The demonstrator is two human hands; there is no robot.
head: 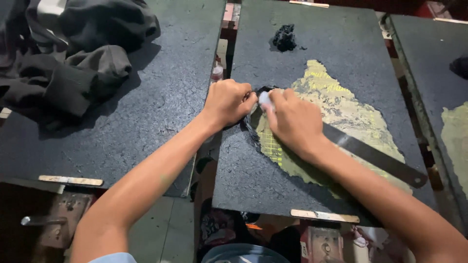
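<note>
Head view: the left hand (228, 101) is clenched on the curled edge of a thin black rubbery coating (252, 127) that lifts off a flat dark board (253, 180). The right hand (294, 122) grips a long flat grey metal blade (375, 157), its handle end trailing toward 4 o'clock, with a small white scrap (265, 100) pinched at the fingertips. The coating edge sits at the board's 9 o'clock side, beside the bared yellow-green patch (341, 117). It looks soft, light and likely to tear — best taken close to where it still sticks. A small black crumpled lump (284, 38) lies at 12 o'clock. A heap of dark cloth (68, 48) sits on the neighbouring board at 10 o'clock. No containers show.
</note>
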